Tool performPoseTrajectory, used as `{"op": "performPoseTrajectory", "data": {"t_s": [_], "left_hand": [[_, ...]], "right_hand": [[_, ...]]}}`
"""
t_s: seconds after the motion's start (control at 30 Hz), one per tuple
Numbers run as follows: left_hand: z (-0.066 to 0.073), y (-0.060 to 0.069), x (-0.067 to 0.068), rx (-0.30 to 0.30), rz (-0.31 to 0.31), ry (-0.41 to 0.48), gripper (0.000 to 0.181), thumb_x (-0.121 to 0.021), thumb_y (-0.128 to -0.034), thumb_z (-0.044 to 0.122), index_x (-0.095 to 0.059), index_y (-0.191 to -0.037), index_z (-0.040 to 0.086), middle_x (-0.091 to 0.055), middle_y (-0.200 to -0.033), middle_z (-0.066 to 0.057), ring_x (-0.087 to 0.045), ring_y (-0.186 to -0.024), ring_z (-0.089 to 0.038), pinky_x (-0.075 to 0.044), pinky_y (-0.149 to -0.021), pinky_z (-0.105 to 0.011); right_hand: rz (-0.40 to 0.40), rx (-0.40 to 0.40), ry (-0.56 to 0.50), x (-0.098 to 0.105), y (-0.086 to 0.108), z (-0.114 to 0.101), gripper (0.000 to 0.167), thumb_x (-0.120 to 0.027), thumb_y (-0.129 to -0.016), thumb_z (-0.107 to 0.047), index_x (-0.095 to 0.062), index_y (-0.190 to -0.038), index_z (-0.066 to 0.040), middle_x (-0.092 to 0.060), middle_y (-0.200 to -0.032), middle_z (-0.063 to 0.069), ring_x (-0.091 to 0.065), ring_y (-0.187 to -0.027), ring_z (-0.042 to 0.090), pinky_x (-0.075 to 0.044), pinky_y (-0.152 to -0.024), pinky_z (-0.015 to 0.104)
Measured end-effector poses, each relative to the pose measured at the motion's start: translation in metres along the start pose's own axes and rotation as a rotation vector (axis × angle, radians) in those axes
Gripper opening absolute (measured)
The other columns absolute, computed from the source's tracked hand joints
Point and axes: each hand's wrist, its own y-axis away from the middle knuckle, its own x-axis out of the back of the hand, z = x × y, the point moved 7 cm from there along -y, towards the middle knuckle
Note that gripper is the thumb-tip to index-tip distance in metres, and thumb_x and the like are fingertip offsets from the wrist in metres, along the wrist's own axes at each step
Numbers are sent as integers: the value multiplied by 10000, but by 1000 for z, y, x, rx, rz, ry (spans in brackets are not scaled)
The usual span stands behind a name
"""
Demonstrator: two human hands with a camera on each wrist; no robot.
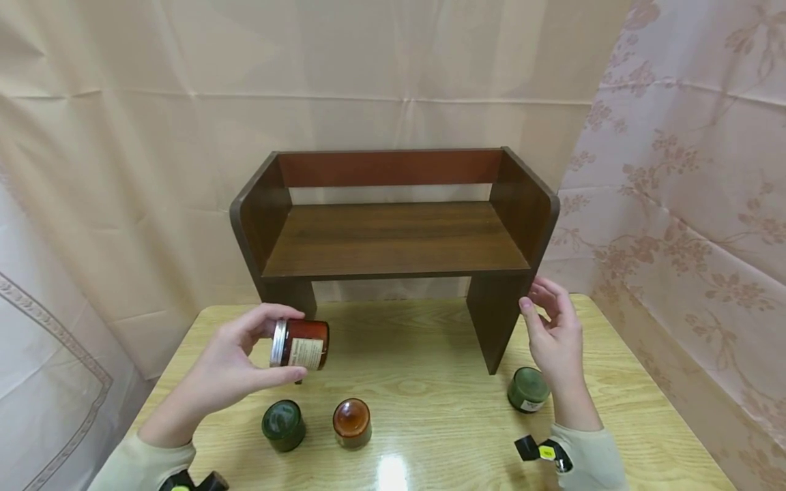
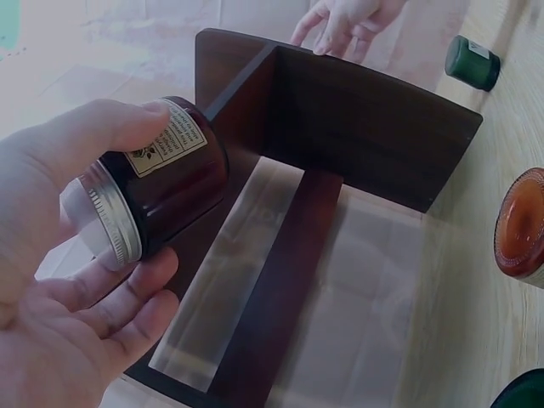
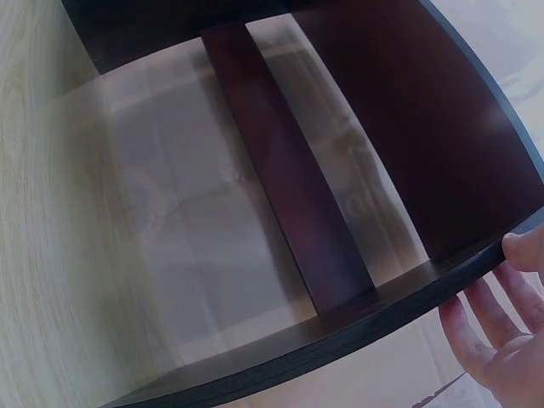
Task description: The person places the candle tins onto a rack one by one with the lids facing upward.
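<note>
The left hand (image 1: 236, 358) pinches a silver-lidded amber glass jar (image 1: 307, 343), tipped sideways before the dark-brown wooden shelf (image 1: 399, 239); the right hand (image 1: 559, 337), fingers loose, touches its side panel (image 1: 500, 314). Smooth glass calls for steady, even pressure.

"How is the brown jar (image 1: 311, 329) made?"
"Smooth, glossy glass is seen, capped by a ribbed metal lid (image 1: 279, 343) and partly covered by a matt paper label (image 1: 306, 353)."
"And the shelf (image 1: 396, 235)?"
"Smooth wood grain is shown, faintly shiny."
"The surface (image 1: 424, 409)?"
"Wood grain again; light is reflected by its glossy finish."
"The beige curtain (image 1: 368, 61)?"
"Creased cloth is seen, softly sheened."
</note>
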Motion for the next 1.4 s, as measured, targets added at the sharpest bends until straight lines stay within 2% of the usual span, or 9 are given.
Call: {"op": "performPoseTrajectory", "data": {"t_s": [0.13, 0.3, 0.37, 0.57, 0.87, 1.13, 1.27, 1.4], "left_hand": [[1, -1, -1, 2, 6, 23, 686, -991, -766, 4, -669, -1365, 96, -763, -1161, -51, -759, -966, -155, -637, -697, -299], [0, -2, -4, 21, -2, 115, 684, -954, -792, -48, -648, -1385, 100, -740, -1223, -141, -782, -1036, -158, -655, -620, -373], [0, -3, -5, 13, -5, 134, 691, -943, -795, -67, -642, -1394, 99, -738, -1237, -158, -784, -1053, -163, -657, -633, -371], [3, -5, -6, -39, 9, 83, 716, -939, -798, -72, -651, -1430, 99, -710, -1250, -79, -781, -1010, -174, -617, -779, -281], [5, -6, -6, -45, 20, 57, 729, -925, -821, -61, -646, -1469, 122, -662, -1321, -51, -769, -1080, -174, -567, -916, -231], [10, -9, -5, -49, 35, 34, 726, -929, -821, -52, -647, -1471, 107, -665, -1317, -37, -756, -1002, -177, -584, -872, -236], [14, -11, -5, -59, 45, -10, 725, -941, -821, -25, -647, -1472, 98, -694, -1244, -15, -736, -922, -167, -561, -843, -227], [18, -13, -5, -63, 61, -57, 734, -960, -815, 18, -656, -1470, 143, -713, -1193, 19, -709, -879, -153, -540, -796, -242]], "right_hand": [[0, -5, 5, 0, 0, 0, 412, -650, -1060, 64, -583, -1466, 34, -706, -1229, -143, -678, -1159, 55, -547, -904, 122], [-2, -1, 3, -1, 0, -1, 407, -646, -1061, 66, -581, -1462, 42, -703, -1227, -147, -677, -1157, 55, -547, -915, 122], [-3, 0, 4, -1, 0, -1, 406, -647, -1061, 65, -580, -1462, 44, -703, -1224, -151, -678, -1155, 54, -548, -913, 122], [-2, -1, 2, -1, 0, 0, 405, -646, -1060, 68, -583, -1460, 43, -708, -1220, -147, -680, -1153, 56, -551, -902, 123], [-6, -8, 13, -1, 1, 1, 413, -647, -1063, 60, -580, -1469, 28, -702, -1229, -141, -676, -1165, 51, -548, -920, 124], [-1, -7, 9, 0, 1, 0, 412, -644, -1062, 66, -575, -1468, 46, -701, -1230, -145, -675, -1162, 53, -544, -922, 119], [0, -8, 14, 0, 0, 0, 423, -654, -1057, 65, -575, -1473, 41, -699, -1234, -143, -668, -1164, 45, -536, -919, 109], [-1, -5, 9, 0, 0, -1, 419, -651, -1058, 68, -576, -1469, 45, -699, -1237, -140, -669, -1165, 52, -539, -924, 114]]}}
